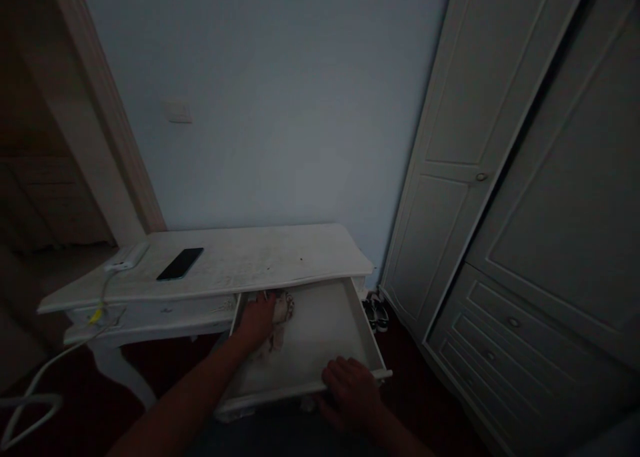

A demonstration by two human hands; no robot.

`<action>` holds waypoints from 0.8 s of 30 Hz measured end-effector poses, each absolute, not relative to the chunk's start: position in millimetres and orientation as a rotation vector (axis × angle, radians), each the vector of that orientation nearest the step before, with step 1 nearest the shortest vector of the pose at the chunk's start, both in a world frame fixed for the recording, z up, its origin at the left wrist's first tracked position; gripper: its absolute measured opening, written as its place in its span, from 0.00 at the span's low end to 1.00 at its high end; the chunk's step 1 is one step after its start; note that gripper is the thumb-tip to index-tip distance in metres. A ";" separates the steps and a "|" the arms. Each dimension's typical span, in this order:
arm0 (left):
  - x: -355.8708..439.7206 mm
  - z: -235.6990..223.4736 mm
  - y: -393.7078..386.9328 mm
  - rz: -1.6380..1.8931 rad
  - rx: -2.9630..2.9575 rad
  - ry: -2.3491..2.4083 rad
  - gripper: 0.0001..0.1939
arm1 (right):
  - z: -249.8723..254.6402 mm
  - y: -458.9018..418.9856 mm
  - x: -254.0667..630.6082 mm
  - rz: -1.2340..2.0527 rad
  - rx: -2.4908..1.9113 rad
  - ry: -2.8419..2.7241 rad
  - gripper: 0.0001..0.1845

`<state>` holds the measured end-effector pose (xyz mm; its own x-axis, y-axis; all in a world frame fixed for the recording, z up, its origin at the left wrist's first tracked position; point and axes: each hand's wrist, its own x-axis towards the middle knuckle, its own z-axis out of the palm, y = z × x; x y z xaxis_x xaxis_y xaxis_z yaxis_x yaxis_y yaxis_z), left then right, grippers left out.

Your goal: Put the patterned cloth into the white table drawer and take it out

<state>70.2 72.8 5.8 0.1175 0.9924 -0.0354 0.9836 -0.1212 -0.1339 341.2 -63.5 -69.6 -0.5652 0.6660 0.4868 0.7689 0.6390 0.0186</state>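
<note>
A white drawer (320,344) is pulled out from the white table (280,247). My left hand (259,318) reaches into its back left part, fingers curled at a crumpled pale cloth (281,314) with a dark pattern near one end. The hand hides part of the cloth, and the dim light blurs its details. At the drawer's front right, my right hand (350,385) is closed over the top edge of the front panel, fingers on the inside.
On the tabletop lie a dark phone (181,264) and, at the left end, a white power strip (127,256) with its cable hanging down. A white wardrobe (450,157) stands to the right. Black-and-white shoes (377,310) are on the dark red floor beside it.
</note>
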 end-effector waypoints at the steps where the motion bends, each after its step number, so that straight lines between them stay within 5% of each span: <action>1: 71.0 6.6 77.8 0.148 -2.271 -2.033 0.35 | -71.7 -62.7 341.4 -0.323 -1.123 -2.414 0.12; 6: 73.2 5.9 87.2 0.052 -2.274 -1.989 0.31 | -83.4 -57.4 340.5 -0.400 -1.065 -2.336 0.15; 17: 74.8 -10.3 65.4 0.234 -2.674 -1.711 0.54 | -112.9 -36.2 337.7 -0.646 -0.931 -2.174 0.20; 24: 113.7 -16.7 43.3 0.278 -2.957 -1.279 0.31 | -124.7 -28.0 339.7 -0.744 -0.924 -2.169 0.22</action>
<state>113.7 43.3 -16.7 0.6732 0.7137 -0.1935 0.7296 -0.6837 0.0163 339.7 -28.0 -124.7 -0.5349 0.3984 0.7451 0.7718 0.5893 0.2389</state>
